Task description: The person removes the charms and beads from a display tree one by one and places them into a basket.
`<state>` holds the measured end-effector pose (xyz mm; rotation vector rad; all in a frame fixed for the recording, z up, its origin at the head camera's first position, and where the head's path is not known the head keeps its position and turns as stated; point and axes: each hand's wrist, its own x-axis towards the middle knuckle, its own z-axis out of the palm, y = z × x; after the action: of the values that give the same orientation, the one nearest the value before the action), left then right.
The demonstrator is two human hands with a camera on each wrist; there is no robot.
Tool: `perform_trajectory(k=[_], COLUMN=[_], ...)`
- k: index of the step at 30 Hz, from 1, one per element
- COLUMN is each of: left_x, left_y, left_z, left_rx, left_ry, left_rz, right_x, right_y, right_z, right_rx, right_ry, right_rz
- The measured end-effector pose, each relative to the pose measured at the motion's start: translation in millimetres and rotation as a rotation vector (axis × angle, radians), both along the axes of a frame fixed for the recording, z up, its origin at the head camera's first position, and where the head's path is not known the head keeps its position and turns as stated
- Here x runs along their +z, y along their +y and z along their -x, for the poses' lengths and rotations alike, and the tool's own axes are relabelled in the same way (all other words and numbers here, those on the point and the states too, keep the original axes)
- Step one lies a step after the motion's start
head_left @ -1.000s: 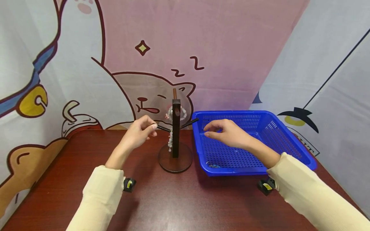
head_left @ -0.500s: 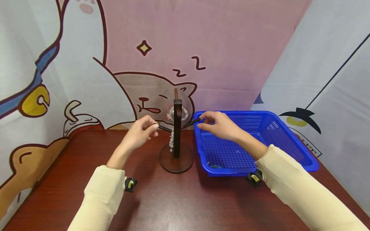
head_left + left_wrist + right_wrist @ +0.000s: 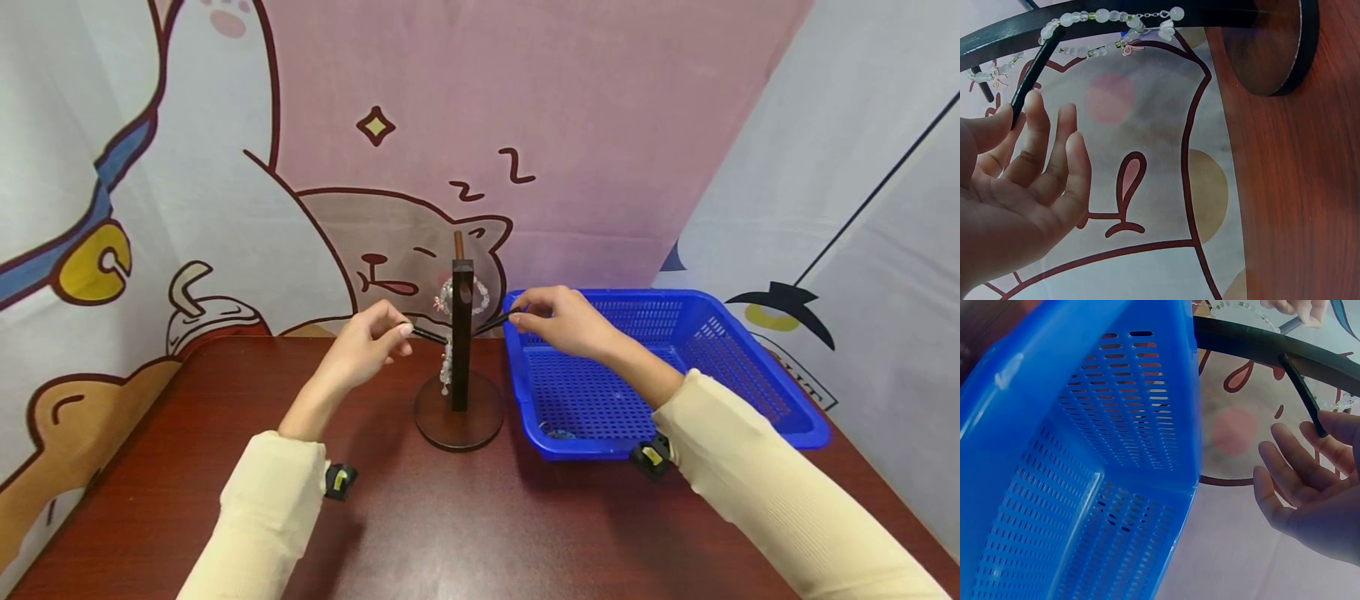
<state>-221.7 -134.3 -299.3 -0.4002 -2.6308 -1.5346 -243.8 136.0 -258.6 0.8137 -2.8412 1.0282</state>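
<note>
A dark wooden jewelry stand (image 3: 462, 358) rises from a round base, with pegs sticking out of its post. My left hand (image 3: 363, 346) pinches the end of the lower left peg (image 3: 1034, 78) between thumb and forefinger. From that peg hangs a pale beaded bracelet (image 3: 1102, 16) with a charm. On the other side, my right hand (image 3: 570, 323) pinches the tip of the lower right peg (image 3: 1304, 394), which bears no bracelet; its other fingers are loosely bent. Higher up, another beaded bracelet (image 3: 482, 297) with a pink charm hangs on the stand, partly behind the post.
Close to the stand's right side is a blue plastic basket (image 3: 528, 417). A small bluish item (image 3: 557, 432) lies in its near left corner. Behind the reddish-brown table (image 3: 450, 517) hangs a cartoon-printed cloth (image 3: 600, 125).
My right hand has moved left from above the basket to the right peg and now pinches its tip. My left hand has stayed on the left peg.
</note>
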Motion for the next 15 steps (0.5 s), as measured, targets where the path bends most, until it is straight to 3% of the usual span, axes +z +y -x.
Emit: perform_trajectory(k=[15], left_x=[1.1], left_y=[2.4], left_z=[-3.9], left_rx=[0.064], left_ry=[0.022], left_rz=[0.039], right_x=[-1.9], right_y=[-2.4], right_z=[-1.1], right_rx=[-0.008], right_ry=[-0.003], right_rz=[0.022])
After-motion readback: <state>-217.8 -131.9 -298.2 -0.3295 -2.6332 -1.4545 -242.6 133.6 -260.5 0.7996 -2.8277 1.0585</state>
